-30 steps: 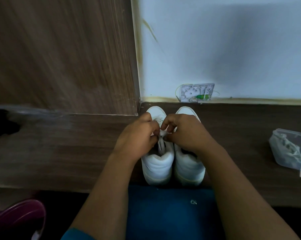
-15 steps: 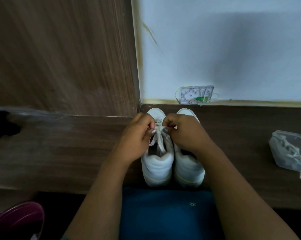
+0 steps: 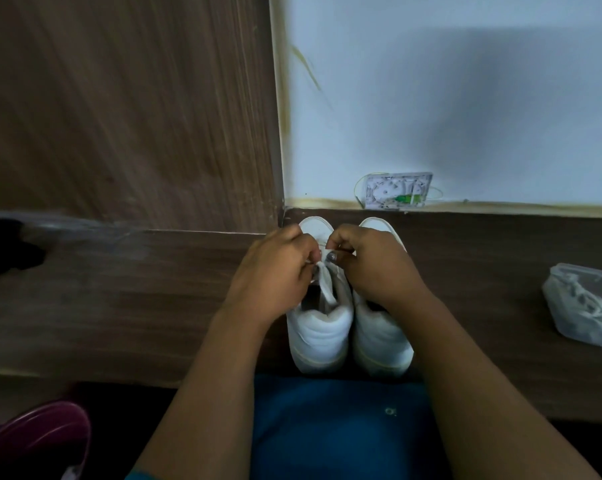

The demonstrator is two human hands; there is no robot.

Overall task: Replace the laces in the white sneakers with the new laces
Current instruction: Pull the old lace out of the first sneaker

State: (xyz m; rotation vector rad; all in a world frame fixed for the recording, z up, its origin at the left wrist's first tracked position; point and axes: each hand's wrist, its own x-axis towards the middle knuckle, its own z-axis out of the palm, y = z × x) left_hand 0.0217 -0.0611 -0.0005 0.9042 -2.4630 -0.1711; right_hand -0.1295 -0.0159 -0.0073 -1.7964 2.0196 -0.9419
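Two white sneakers stand side by side on the dark wooden table (image 3: 119, 306), toes toward the wall: the left sneaker (image 3: 318, 327) and the right sneaker (image 3: 382, 337). My left hand (image 3: 275, 275) and my right hand (image 3: 372, 268) meet over the left sneaker's eyelet area, and each pinches the white lace (image 3: 325, 282) there. One lace end hangs down toward the shoe's opening. The hands hide most of the lacing. A clear plastic bag (image 3: 583, 306) with white laces inside lies at the right.
A wood panel (image 3: 129, 109) and a pale wall (image 3: 448, 91) close off the back. A small white plastic box (image 3: 398, 190) sits at the wall's foot. A dark object (image 3: 5, 247) lies far left, a maroon rim (image 3: 39, 438) bottom left.
Both hands have shifted slightly away from me along the left sneaker, toward its toe, and the lace end now hangs straighter below them. The sneakers and the bag have not moved.
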